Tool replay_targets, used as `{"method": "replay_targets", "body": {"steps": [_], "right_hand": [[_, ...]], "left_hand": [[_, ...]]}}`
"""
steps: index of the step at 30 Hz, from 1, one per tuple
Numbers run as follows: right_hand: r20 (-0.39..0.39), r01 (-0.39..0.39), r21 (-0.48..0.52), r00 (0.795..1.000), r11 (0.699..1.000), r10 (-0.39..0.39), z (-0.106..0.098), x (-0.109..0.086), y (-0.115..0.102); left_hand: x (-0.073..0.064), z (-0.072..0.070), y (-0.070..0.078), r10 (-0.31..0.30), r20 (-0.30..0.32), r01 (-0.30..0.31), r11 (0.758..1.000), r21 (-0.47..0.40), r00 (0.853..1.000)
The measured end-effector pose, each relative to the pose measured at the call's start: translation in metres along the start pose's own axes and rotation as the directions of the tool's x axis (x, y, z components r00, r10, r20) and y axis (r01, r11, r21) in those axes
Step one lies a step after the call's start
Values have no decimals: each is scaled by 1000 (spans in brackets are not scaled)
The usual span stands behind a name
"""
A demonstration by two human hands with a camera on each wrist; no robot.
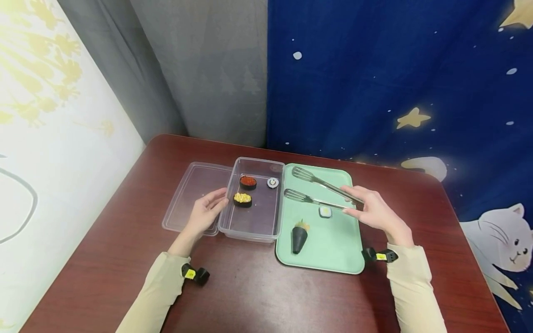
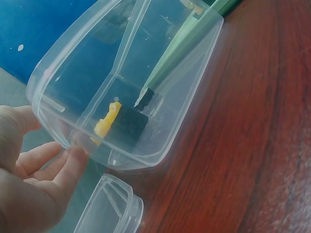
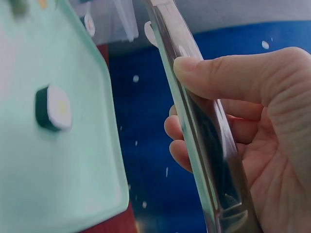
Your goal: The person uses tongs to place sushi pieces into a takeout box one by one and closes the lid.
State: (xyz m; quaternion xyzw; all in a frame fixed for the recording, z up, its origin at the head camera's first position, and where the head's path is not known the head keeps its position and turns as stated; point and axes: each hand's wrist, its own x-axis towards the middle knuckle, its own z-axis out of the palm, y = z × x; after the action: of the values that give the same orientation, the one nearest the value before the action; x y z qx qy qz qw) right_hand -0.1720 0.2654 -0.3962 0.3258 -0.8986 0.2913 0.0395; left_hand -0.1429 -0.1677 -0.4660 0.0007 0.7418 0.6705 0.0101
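Note:
My right hand (image 1: 376, 212) grips metal tongs (image 1: 329, 186), thumb on one side and fingers on the other. The tongs' slotted ends are spread apart above the green tray (image 1: 333, 259). Below them lies a small sushi roll (image 1: 325, 212) with a pale top and dark wrap. Nearer the front of the tray is a dark cone-shaped hand roll (image 1: 299, 238). My left hand (image 1: 204, 213) rests its fingertips against the left wall of a clear plastic container (image 1: 258, 230). Inside it sit a red-topped sushi (image 1: 248, 182), a yellow-topped sushi (image 1: 242, 200) and a round sushi roll (image 1: 272, 182).
A clear lid (image 1: 183, 203) lies flat left of the container, partly behind my left hand. Container and tray stand side by side on the reddish-brown table (image 1: 258, 286). Behind the table hang a grey curtain (image 1: 216, 69) and a blue one (image 1: 354, 92).

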Motion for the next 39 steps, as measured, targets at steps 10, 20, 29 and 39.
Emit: {"method": "replay_targets", "body": {"steps": [10, 20, 29, 39], "right_hand": [[-54, -57, 8, 997, 998, 57, -2, -43, 24], [-38, -123, 4, 992, 992, 123, 5, -72, 38], [-19, -140, 4, 990, 990, 140, 11, -82, 42], [-9, -126, 33, 992, 991, 126, 14, -90, 46]], "left_hand": [[0, 0, 0, -6, -3, 6, 1000, 4, 1000], [-1, -1, -1, 5, -2, -5, 1000, 21, 1000], [0, -1, -2, 1, 8, -1, 1000, 16, 1000], [-1, -1, 0, -6, 16, 6, 1000, 22, 1000]]}}
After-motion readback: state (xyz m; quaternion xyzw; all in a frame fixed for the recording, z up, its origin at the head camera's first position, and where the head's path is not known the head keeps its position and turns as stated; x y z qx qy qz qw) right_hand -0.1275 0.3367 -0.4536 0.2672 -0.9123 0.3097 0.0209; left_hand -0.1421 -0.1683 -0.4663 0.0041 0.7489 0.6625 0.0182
